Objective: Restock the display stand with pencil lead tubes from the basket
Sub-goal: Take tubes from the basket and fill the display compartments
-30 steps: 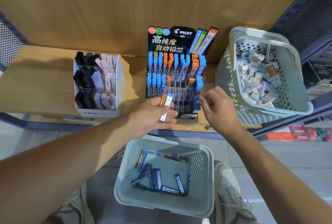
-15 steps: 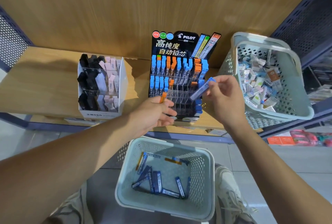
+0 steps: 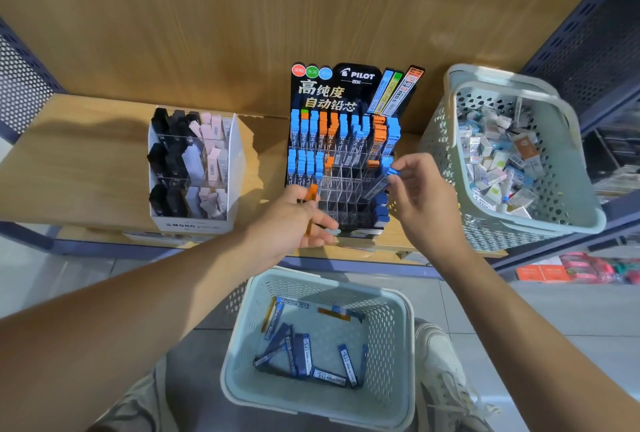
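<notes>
PILOT display stand (image 3: 349,85): right hand (image 3: 420,196) pinches one blue-capped lead tube (image 3: 381,180); left hand (image 3: 294,223) clasps one orange tube (image 3: 310,204).

The black PILOT display stand with clear tiered slots (image 3: 343,168) stands upright on the wooden shelf, its upper rows filled with blue- and orange-capped tubes, its lower slots mostly bare. At its 6 o'clock, the pale green perforated plastic basket (image 3: 398,345) holds loose blue pencil lead tubes (image 3: 304,355) lying flat, scattered.
</notes>
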